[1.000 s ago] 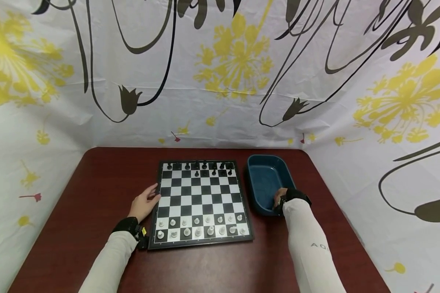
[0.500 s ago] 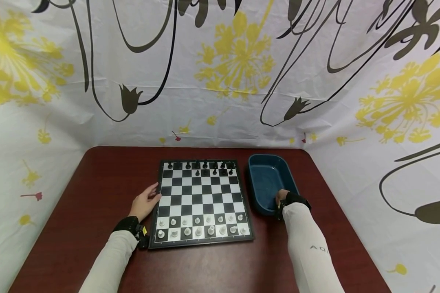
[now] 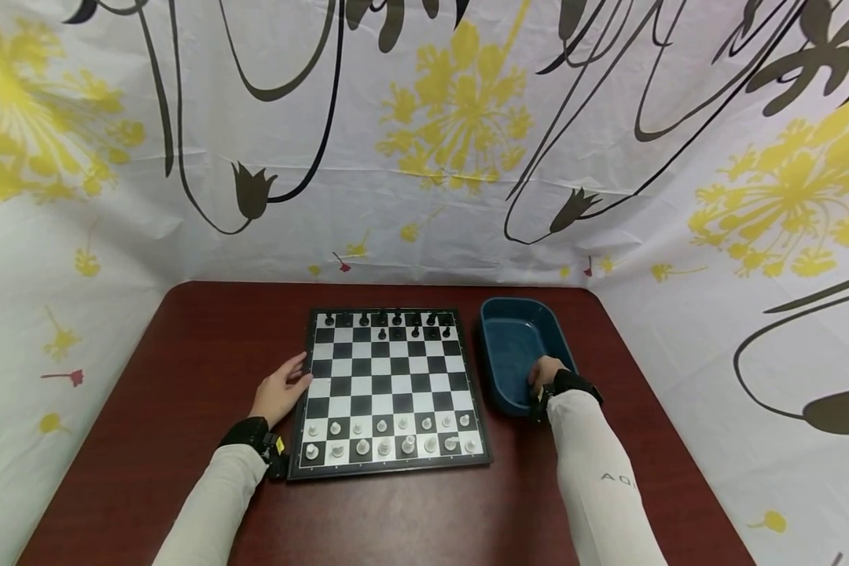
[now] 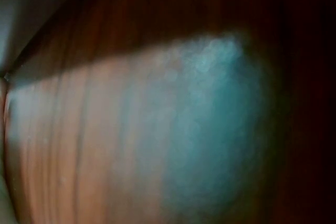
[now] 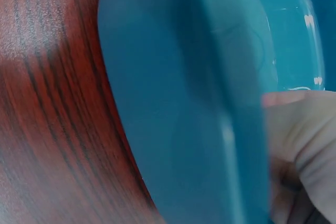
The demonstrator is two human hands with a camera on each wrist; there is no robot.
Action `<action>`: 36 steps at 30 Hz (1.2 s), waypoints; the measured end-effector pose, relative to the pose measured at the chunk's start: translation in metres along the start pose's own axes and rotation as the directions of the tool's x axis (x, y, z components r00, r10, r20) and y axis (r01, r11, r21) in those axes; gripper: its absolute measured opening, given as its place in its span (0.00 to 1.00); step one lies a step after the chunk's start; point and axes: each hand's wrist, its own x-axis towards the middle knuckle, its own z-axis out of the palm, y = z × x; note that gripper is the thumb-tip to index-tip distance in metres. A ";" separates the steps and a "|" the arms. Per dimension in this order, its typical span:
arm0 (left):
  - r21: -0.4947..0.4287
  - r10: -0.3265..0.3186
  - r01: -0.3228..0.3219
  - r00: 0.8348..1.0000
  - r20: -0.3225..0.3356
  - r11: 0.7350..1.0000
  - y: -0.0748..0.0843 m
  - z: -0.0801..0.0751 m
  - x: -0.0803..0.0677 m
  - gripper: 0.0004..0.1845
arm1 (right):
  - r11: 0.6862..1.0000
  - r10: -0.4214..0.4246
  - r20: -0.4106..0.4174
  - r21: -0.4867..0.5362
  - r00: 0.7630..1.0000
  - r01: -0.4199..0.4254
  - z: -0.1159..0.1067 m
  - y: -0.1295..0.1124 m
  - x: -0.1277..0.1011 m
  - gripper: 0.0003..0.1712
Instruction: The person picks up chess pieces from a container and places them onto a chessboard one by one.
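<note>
The bench (image 3: 184, 409) is a dark reddish brown with a darker wood grain, streaked plainly in the right wrist view. The chessboard (image 3: 389, 389) is chequered in black and white squares inside a black frame; white pieces (image 3: 382, 448) stand in its two near rows, black pieces (image 3: 396, 321) along its far rows. The tub (image 3: 512, 346) beside it is a deep teal blue inside and out. Both sleeves (image 3: 601, 479) are off-white, with dark wrist straps (image 3: 244, 432); the right sleeve bears small grey letters. The curtain (image 3: 424, 141) behind is white, printed with yellow flower bursts, black looping stems and dark tulip shapes, plus small red sprigs.
</note>
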 end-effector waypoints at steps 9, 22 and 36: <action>0.001 -0.003 0.003 1.000 -0.003 1.000 0.002 -0.002 0.001 0.29 | 1.000 0.004 -0.045 -0.018 0.999 -0.005 -0.008 -0.004 0.006 0.13; 0.000 -0.002 0.002 1.000 -0.001 1.000 0.004 -0.002 0.003 0.29 | 0.991 -0.101 -0.115 -0.097 0.988 0.090 -0.047 -0.029 0.010 0.11; -0.009 -0.011 0.011 1.000 -0.013 1.000 0.001 0.000 0.000 0.29 | 0.991 -0.110 -0.155 -0.090 0.982 0.097 -0.080 -0.071 0.014 0.11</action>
